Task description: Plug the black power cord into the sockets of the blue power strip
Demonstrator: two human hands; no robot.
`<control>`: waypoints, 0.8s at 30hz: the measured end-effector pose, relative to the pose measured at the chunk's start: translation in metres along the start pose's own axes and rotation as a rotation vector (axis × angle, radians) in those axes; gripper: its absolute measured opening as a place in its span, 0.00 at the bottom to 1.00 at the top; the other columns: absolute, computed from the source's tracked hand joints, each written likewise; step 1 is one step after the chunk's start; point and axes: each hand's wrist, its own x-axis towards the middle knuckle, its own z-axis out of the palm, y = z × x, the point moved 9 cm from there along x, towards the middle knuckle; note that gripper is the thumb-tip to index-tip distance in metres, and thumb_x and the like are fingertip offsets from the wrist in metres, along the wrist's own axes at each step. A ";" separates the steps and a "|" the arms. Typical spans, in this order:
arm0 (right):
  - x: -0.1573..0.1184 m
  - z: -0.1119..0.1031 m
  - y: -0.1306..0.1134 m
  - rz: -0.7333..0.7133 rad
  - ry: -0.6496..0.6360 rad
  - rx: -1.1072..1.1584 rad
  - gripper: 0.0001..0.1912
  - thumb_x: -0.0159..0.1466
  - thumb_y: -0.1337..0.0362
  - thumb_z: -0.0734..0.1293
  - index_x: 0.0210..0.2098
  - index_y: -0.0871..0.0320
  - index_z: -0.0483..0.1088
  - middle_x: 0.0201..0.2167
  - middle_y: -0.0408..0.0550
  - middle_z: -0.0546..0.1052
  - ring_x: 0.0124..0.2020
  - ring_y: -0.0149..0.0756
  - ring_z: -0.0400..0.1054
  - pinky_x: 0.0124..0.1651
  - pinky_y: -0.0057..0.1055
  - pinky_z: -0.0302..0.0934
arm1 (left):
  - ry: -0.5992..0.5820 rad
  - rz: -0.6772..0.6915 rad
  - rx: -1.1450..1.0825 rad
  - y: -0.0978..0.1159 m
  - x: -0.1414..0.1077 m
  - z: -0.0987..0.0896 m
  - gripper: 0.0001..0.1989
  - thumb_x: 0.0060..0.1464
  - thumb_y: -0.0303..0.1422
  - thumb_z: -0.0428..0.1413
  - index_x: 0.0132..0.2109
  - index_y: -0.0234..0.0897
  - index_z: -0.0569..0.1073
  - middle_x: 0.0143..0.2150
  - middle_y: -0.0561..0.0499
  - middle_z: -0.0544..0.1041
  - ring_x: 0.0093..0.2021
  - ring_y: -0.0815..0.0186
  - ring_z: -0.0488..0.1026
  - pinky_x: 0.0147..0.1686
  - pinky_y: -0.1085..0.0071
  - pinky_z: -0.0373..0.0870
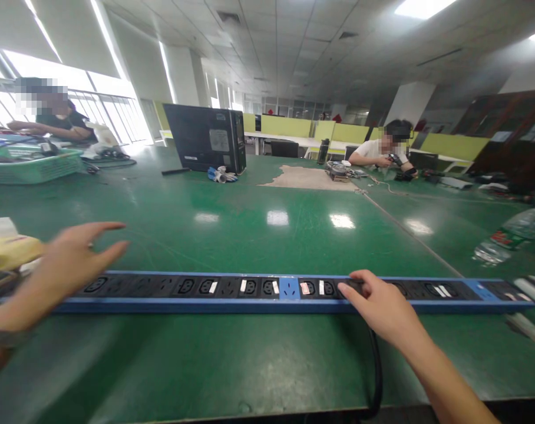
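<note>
A long blue power strip [289, 288] with black sockets and small white labels lies across the green table [250, 353]. Over its left part is my left hand [75, 253], blurred, with thumb and fingers apart and nothing between them. My right hand [377, 300] is at the strip right of the middle, thumb and index finger spread over a black socket; whether it grips the strip is unclear. Below my right hand a thick black cable [377, 371] hangs down towards the table's front edge.
A black computer case [205, 138] with gloves [222, 174] beside it stands farther back. At the left are a green basket [38, 168] and a yellow package [11, 250]; at the right, a plastic bottle [510, 235]. Two people sit across the table.
</note>
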 end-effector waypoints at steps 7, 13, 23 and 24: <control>0.008 -0.097 -0.023 -0.035 0.267 0.146 0.24 0.59 0.44 0.64 0.42 0.57 0.74 0.20 0.45 0.74 0.18 0.31 0.62 0.22 0.28 0.53 | -0.218 0.511 -0.477 0.309 0.000 0.041 0.32 0.55 0.47 0.56 0.63 0.41 0.62 0.64 0.44 0.65 0.63 0.55 0.61 0.62 0.57 0.58; 0.036 -0.174 0.013 0.028 0.104 0.094 0.33 0.47 0.38 0.71 0.42 0.58 0.75 0.13 0.41 0.66 0.13 0.26 0.53 0.17 0.27 0.41 | -0.207 0.491 -0.408 0.360 -0.004 0.050 0.32 0.57 0.49 0.54 0.63 0.38 0.60 0.62 0.41 0.66 0.60 0.52 0.63 0.58 0.54 0.58; 0.055 -0.082 0.109 -0.050 -0.180 -0.217 0.22 0.55 0.44 0.64 0.32 0.57 0.75 0.21 0.48 0.74 0.23 0.38 0.66 0.27 0.32 0.56 | -0.164 0.484 -0.349 0.360 -0.007 0.052 0.30 0.59 0.47 0.51 0.63 0.36 0.60 0.60 0.41 0.68 0.57 0.53 0.65 0.56 0.56 0.59; 0.056 -0.085 0.118 -0.045 -0.184 -0.218 0.22 0.54 0.44 0.64 0.32 0.56 0.75 0.22 0.48 0.75 0.24 0.38 0.66 0.27 0.32 0.56 | -0.164 0.482 -0.348 0.360 -0.007 0.051 0.30 0.59 0.47 0.51 0.63 0.36 0.61 0.60 0.41 0.68 0.57 0.53 0.65 0.56 0.56 0.59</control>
